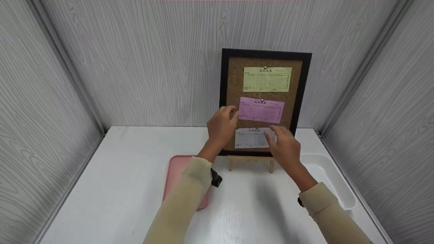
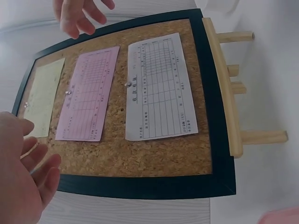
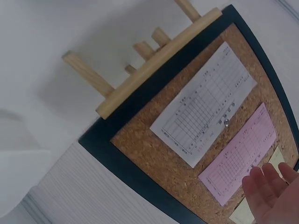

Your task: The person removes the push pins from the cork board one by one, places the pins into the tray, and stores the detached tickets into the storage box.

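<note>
A black-framed cork board carries a yellow slip at the top, a pink slip in the middle and a white slip at the bottom. One silver pushpin stands at each slip's upper edge, such as the pushpin in the white one. My left hand is by the board's left side, fingers loosely bent and holding nothing. In front of the lower right of the board, my right hand has relaxed fingers and no object in them. The right wrist view shows it apart from the slips.
A small wooden easel props the board up on the white table. To the left lies a pink tray, partly under my left sleeve. A white tray sits at the right. Grey wood-grain panels enclose the back and sides.
</note>
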A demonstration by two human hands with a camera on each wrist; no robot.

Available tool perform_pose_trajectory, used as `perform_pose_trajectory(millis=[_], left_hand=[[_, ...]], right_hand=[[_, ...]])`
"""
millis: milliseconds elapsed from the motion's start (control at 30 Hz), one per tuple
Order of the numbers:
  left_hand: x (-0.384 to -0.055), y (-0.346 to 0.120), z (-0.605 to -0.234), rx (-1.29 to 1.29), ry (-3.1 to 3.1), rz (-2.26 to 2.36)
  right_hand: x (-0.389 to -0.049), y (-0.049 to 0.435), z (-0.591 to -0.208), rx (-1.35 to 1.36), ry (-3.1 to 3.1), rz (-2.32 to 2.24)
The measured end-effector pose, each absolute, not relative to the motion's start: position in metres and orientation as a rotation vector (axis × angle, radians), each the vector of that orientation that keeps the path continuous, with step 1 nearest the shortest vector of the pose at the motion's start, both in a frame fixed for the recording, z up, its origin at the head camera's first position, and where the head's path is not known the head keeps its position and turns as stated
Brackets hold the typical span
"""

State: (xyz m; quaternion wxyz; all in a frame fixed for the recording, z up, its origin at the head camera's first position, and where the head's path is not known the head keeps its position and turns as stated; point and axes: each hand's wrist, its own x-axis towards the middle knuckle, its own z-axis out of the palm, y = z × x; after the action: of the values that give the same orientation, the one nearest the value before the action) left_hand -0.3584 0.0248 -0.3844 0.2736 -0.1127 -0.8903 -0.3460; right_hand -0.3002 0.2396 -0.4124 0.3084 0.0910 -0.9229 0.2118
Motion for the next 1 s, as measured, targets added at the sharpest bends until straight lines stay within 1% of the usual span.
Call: perform_pose_trajectory(millis=[233,433,667,1000], left_hand=[[-0.378,0.034,-0.367,-0.218,-2.405,-1.046],[-0.391,0.037,-0.360,-0.208,-2.383,-1.094],[-0.398,0.044,-0.348,-0.203,-2.400,-1.089],[-0.411,0.054,-0.332,-0.175,-2.423,-1.110]], right_hand=[[-0.326,0.241,-0.381,0.270,-2.379,0.561],[-0.342,0.242,-0.360,0.241,-2.385,0.601],[-0.361,0.239,-0.344,0.254,-2.352,0.616],[-0.383,0.238,-0.324,0.177,-2.383,0.618]])
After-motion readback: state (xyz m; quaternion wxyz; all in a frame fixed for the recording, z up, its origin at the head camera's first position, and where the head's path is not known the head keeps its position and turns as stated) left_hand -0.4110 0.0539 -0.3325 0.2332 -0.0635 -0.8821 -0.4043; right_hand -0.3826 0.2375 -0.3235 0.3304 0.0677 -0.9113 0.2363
